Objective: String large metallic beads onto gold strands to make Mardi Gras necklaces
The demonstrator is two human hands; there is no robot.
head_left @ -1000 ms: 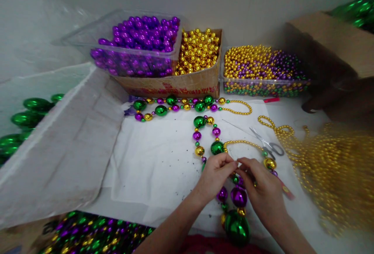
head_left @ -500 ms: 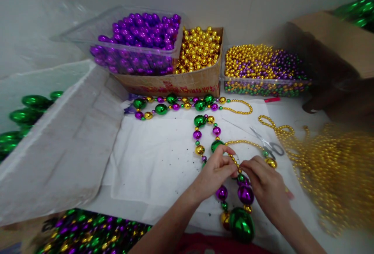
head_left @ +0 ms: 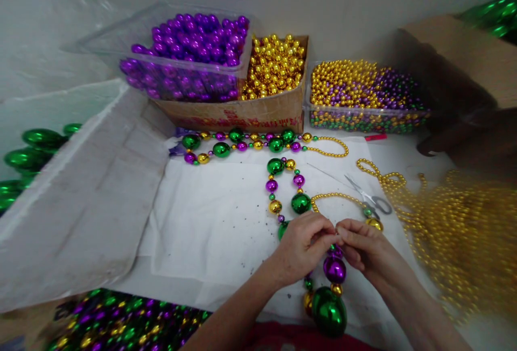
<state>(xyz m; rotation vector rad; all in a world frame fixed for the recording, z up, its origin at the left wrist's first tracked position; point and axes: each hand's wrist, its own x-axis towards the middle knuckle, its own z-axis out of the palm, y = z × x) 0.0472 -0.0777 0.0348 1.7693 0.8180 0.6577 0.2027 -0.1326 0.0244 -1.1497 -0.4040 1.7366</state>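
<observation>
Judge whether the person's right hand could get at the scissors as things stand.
Probably yes. The scissors lie uncovered on the white cloth just beyond the right hand. That hand and the left hand pinch the necklace, so it would need to let go.

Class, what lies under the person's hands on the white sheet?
A necklace of green, purple and gold beads runs beneath the left hand and right hand, whose fingertips pinch it. The stretch under the palms is covered.

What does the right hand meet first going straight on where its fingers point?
The left hand: the right hand points left, fingertips meeting at the bead necklace both pinch. They look in contact now.
</observation>
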